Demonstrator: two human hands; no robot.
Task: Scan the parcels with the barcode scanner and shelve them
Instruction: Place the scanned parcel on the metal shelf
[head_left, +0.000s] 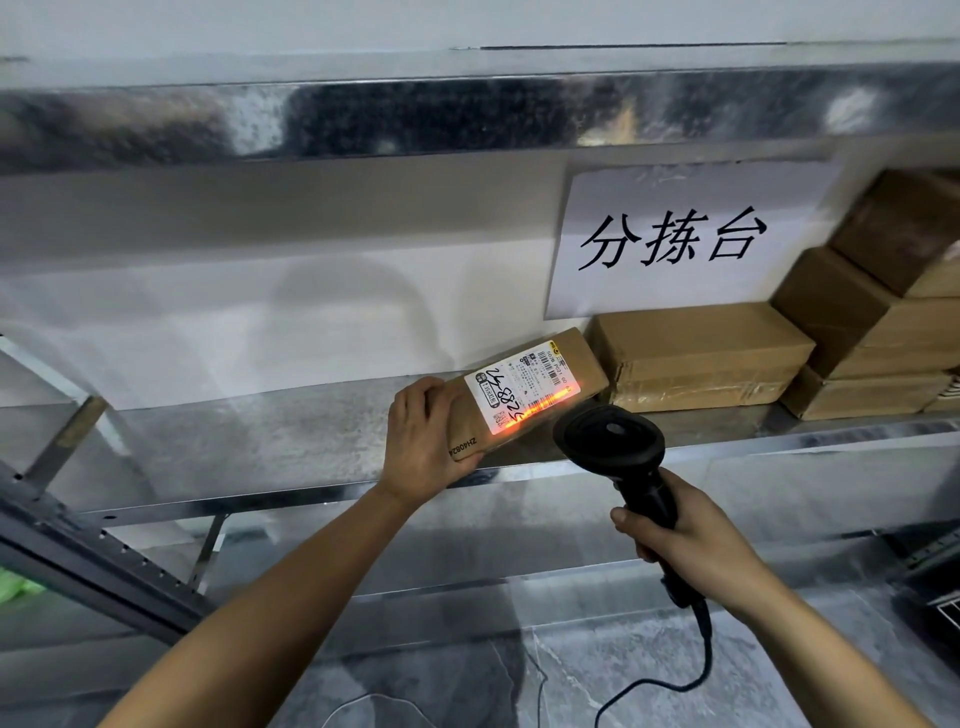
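A slim brown cardboard parcel (571, 358) with a white shipping label lies tilted over the metal shelf (291, 431). My left hand (423, 434) grips its near end, fingers curled round it. My right hand (688, 545) grips the handle of a black barcode scanner (610, 441), whose head points at the label. An orange scan line glows across the label's barcode. The scanner's cable hangs down towards the floor.
Several brown parcels (701, 353) are stacked on the shelf's right part, up to the right edge. A white paper sign (675, 244) with black characters hangs on the wall behind. Another metal shelf (415, 119) runs overhead. Grey tiled floor lies below.
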